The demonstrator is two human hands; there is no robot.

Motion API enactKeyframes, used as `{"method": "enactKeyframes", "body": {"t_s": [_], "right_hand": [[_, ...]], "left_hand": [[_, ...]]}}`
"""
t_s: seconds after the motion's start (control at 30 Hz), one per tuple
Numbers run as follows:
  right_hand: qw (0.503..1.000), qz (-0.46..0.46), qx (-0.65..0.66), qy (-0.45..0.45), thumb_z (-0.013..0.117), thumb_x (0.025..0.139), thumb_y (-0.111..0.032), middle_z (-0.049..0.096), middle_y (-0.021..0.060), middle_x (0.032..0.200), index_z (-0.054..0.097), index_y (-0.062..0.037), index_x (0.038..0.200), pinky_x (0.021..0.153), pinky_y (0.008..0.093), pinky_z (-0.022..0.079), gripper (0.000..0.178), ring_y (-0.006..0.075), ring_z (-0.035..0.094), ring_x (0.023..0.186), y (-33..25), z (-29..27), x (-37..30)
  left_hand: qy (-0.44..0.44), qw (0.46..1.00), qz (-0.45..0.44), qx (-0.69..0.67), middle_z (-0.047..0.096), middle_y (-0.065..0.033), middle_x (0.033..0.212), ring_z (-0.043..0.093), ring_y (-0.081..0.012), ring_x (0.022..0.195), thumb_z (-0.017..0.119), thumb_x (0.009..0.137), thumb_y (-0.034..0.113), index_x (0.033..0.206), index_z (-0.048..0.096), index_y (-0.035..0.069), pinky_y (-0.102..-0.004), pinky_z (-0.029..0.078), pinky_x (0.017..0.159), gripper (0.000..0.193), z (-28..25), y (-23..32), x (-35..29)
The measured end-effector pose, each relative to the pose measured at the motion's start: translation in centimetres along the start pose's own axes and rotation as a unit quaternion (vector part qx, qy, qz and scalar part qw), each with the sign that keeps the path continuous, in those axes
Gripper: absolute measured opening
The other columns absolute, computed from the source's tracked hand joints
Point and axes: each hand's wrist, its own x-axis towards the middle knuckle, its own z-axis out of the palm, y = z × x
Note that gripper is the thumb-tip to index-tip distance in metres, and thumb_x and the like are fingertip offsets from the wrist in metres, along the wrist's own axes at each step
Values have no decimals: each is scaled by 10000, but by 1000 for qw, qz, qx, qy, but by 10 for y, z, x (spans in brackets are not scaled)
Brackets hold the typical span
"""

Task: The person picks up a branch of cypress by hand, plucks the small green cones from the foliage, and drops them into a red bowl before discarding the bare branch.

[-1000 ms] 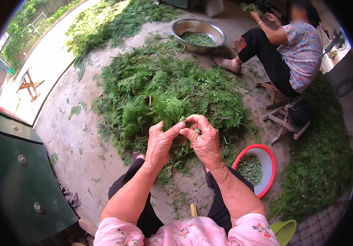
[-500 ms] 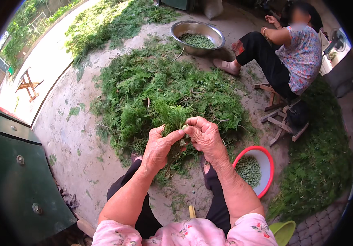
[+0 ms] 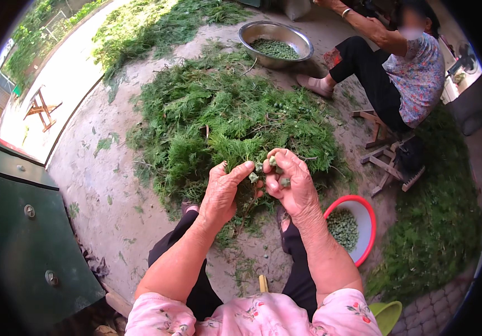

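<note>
My left hand (image 3: 219, 190) is closed around a leafy evergreen sprig, its thumb on top and its fingers curled beneath. Pale green cones (image 3: 253, 177) show by the thumb tip, between the two hands. Right beside it, my right hand (image 3: 295, 187) is turned partly palm up with curled fingers and holds a few picked green cones (image 3: 284, 182). Both hands are over the near edge of a large heap of evergreen branches (image 3: 196, 106). A white basin with a red rim (image 3: 372, 227), partly filled with green cones (image 3: 343, 228), stands right of my right forearm.
Beyond the heap is a metal bowl (image 3: 305, 49) with green cones. Another person (image 3: 412, 78) sits at the far right near wooden stools (image 3: 389, 166). More greenery (image 3: 437, 224) covers the right side. A dark green panel (image 3: 22, 241) stands at the left.
My right hand has moved slightly right, away from my left thumb, and turned so the cones in it show. The other person's arm has risen and reached out.
</note>
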Motion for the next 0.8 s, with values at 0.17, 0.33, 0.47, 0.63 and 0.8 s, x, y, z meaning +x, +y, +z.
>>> {"method": "enactKeyframes", "body": {"t_s": [0.17, 0.33, 0.47, 0.63, 0.8], "right_hand": [[998, -39, -45, 7, 606, 866, -210, 534, -8, 656, 529, -35, 949, 391, 189, 383, 208, 45, 474, 470, 6, 4, -3], [972, -70, -220, 30, 639, 844, -160, 524, -38, 629, 546, -33, 903, 409, 166, 403, 168, 17, 461, 448, 7, 5, -3], [982, -51, -183, 20, 619, 858, -161, 527, -28, 636, 547, -33, 902, 402, 169, 408, 153, 25, 477, 452, 4, 2, -4], [999, -24, 41, 0, 583, 879, -168, 575, 38, 724, 527, -32, 953, 418, 209, 435, 164, 96, 565, 562, -5, -2, -3], [999, -18, -33, -24, 631, 841, -155, 599, 54, 771, 546, -32, 959, 458, 218, 437, 190, 114, 561, 564, -1, -2, -6]], "left_hand": [[-9, 999, 27, -24, 627, -72, 848, 616, -158, 668, 642, 803, 77, 933, 564, 9, -280, 531, 551, 166, 0, 0, 1], [-35, 998, 53, 21, 632, -71, 844, 613, -140, 689, 643, 792, 47, 934, 576, 4, -269, 530, 590, 163, -2, -6, 4], [-34, 998, 43, 4, 627, -104, 869, 631, -183, 696, 644, 776, 10, 951, 563, -18, -305, 548, 589, 195, -1, -3, 4], [40, 998, 15, -44, 618, -82, 839, 616, -154, 658, 633, 817, 76, 915, 558, -7, -276, 536, 583, 148, 5, -2, 4], [38, 995, 39, -79, 608, -65, 824, 611, -139, 667, 629, 831, 103, 900, 544, 13, -263, 526, 589, 141, 1, -6, 5]]}}
